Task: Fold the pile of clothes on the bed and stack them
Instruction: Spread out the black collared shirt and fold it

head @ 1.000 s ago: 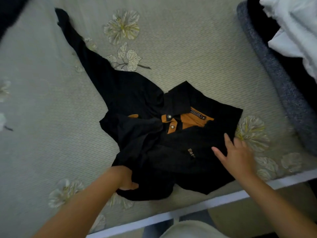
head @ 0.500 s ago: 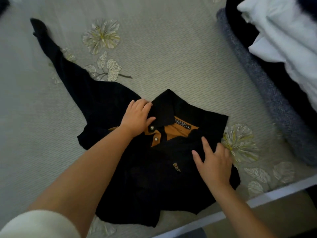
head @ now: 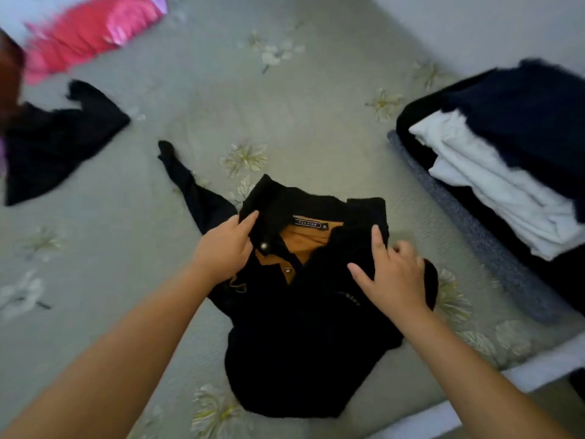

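A black polo shirt (head: 304, 337) with an orange inner collar lies on the bed (head: 202, 99) in front of me, its sides folded in. One long sleeve trails out to the upper left. My left hand (head: 226, 248) grips the shirt's left shoulder beside the collar. Fingers spread, my right hand (head: 391, 277) rests flat on the right shoulder. A stack of folded white and dark clothes (head: 493, 172) sits at the right.
A dark garment (head: 60, 144) lies loose at the left, a pink one (head: 88, 33) beyond it at the back. The grey blanket (head: 468, 229) runs under the stack. The bed's white frame edge (head: 443, 416) is close in front of me.
My left hand went from the shirt's hem up to the collar and now grips the left shoulder. The right hand slid toward the collar. My view lifted, bringing the far clothes into sight.
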### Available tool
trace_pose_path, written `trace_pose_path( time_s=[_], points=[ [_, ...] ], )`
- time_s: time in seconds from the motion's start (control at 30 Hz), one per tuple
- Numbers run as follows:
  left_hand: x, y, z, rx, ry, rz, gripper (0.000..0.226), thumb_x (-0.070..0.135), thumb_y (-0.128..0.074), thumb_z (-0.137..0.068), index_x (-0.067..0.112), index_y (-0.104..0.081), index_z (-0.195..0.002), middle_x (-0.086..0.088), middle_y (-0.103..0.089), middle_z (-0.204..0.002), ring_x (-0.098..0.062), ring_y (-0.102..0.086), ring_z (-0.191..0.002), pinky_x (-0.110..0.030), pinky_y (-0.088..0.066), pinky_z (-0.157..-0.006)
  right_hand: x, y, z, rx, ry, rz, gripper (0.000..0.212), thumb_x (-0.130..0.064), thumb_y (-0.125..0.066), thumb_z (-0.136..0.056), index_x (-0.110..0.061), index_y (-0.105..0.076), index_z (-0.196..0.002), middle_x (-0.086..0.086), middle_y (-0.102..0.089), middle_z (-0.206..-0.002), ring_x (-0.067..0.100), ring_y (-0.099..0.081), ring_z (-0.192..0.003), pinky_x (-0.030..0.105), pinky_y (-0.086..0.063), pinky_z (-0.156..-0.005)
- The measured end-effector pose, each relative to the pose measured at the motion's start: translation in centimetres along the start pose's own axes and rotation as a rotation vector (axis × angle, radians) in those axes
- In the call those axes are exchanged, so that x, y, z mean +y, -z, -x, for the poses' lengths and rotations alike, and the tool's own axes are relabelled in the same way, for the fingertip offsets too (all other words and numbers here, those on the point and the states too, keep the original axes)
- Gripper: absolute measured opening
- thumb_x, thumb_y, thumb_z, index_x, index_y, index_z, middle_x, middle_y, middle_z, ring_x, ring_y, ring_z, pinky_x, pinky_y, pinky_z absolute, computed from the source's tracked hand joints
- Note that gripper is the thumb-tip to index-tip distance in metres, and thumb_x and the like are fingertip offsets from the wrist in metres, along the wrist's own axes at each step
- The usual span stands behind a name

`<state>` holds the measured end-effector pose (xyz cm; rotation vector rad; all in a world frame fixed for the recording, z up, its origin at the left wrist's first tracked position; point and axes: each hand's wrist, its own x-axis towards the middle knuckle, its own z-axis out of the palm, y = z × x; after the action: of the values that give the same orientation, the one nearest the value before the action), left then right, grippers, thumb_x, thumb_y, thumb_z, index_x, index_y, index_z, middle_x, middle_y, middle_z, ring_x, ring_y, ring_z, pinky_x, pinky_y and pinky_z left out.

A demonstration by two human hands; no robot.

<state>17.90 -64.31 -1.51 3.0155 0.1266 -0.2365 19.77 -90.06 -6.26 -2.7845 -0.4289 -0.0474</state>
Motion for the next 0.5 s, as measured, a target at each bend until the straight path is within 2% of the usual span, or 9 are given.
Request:
trace_pose_path(
  time_s=[0.03, 0.1, 0.13, 0.2, 0.27, 0.33, 0.43, 0.5],
  points=[
    [-0.7, 2.0, 1.5, 0.042, 0.025, -0.010, 0.057, 0.024, -0.035, -0.097, 0.017, -0.010, -0.148, -0.012, -0.045, -0.124, -0.028, -0.050, -0.105, -0.035, -0.042, -0.083, -1.6, 1.6, -0.3, 0.019, 0.025, 0.004, 0.075, -0.047, -0.060, -0.082, -0.004, -0.035, -0.139, 0.015, -0.066, -0.092, 0.038, -0.051, -0.104, 0.044, -0.042, -0.078],
    [-2.4, 5.9, 4.9, 0.184, 0.018, -0.086, 0.062, 0.037, -0.035, -0.095, 0.010, -0.015, -0.147, -0.017, -0.048, -0.123, -0.031, -0.054, -0.103, -0.035, -0.046, -0.079, -4.6, 5.0, -0.2, 0.127, 0.087, 0.048, 0.075, -0.052, -0.055, -0.082, -0.004, -0.039, -0.137, 0.015, -0.067, -0.093, 0.037, -0.054, -0.100, 0.043, -0.042, -0.073],
    [-3.2, 7.9, 7.0, 0.234, 0.026, -0.137, 0.067, 0.045, -0.035, -0.091, 0.004, -0.026, -0.143, -0.020, -0.056, -0.113, -0.032, -0.061, -0.091, -0.033, -0.050, -0.068, -6.1, 6.7, 0.1, 0.198, 0.117, 0.062, 0.075, -0.054, -0.054, -0.079, -0.003, -0.045, -0.133, 0.014, -0.068, -0.087, 0.037, -0.057, -0.093, 0.042, -0.044, -0.068],
    [-5.1, 11.4, 11.7, 0.337, 0.050, -0.184, 0.075, 0.055, -0.031, -0.084, -0.002, -0.046, -0.130, -0.019, -0.064, -0.085, -0.030, -0.064, -0.062, -0.027, -0.047, -0.045, -9.5, 10.0, 1.5, 0.386, 0.194, 0.091, 0.075, -0.060, -0.040, -0.079, -0.002, -0.051, -0.127, 0.011, -0.068, -0.077, 0.035, -0.061, -0.085, 0.039, -0.047, -0.060],
    [-6.7, 14.6, 16.8, 0.458, 0.086, -0.215, 0.078, 0.061, -0.018, -0.089, -0.001, -0.044, -0.128, -0.018, -0.064, -0.080, -0.029, -0.062, -0.059, -0.025, -0.047, -0.045, -12.9, 13.2, 3.5, 0.529, 0.267, 0.098, 0.078, -0.065, -0.018, -0.086, -0.005, -0.046, -0.127, 0.008, -0.068, -0.075, 0.031, -0.055, -0.089, 0.037, -0.046, -0.058],
    [-7.7, 17.6, 21.7, 0.605, 0.099, -0.282, 0.077, 0.061, -0.006, -0.091, 0.002, -0.039, -0.128, -0.018, -0.065, -0.085, -0.030, -0.061, -0.066, -0.028, -0.047, -0.050, -16.3, 16.2, 5.6, 0.650, 0.317, 0.073, 0.079, -0.066, -0.007, -0.087, -0.007, -0.041, -0.128, 0.008, -0.069, -0.077, 0.027, -0.042, -0.092, 0.036, -0.045, -0.059],
    [-8.9, 20.9, 27.9, 0.768, 0.156, -0.317, 0.073, 0.059, -0.009, -0.092, 0.004, -0.038, -0.130, -0.019, -0.064, -0.093, -0.028, -0.048, -0.081, -0.030, -0.046, -0.054, -21.2, 19.8, 9.3, 0.787, 0.354, 0.017, 0.073, -0.063, -0.026, -0.083, -0.007, -0.039, -0.127, 0.010, -0.069, -0.078, 0.027, -0.037, -0.090, 0.037, -0.043, -0.060],
    [-9.6, 22.8, 31.5, 0.884, 0.181, -0.322, 0.070, 0.058, -0.011, -0.093, 0.004, -0.039, -0.129, -0.018, -0.063, -0.092, -0.026, -0.040, -0.083, -0.031, -0.044, -0.056, -24.1, 22.0, 11.5, 0.874, 0.375, -0.018, 0.070, -0.056, -0.035, -0.078, -0.006, -0.040, -0.127, 0.010, -0.068, -0.078, 0.027, -0.037, -0.092, 0.038, -0.044, -0.062]
  ],
)
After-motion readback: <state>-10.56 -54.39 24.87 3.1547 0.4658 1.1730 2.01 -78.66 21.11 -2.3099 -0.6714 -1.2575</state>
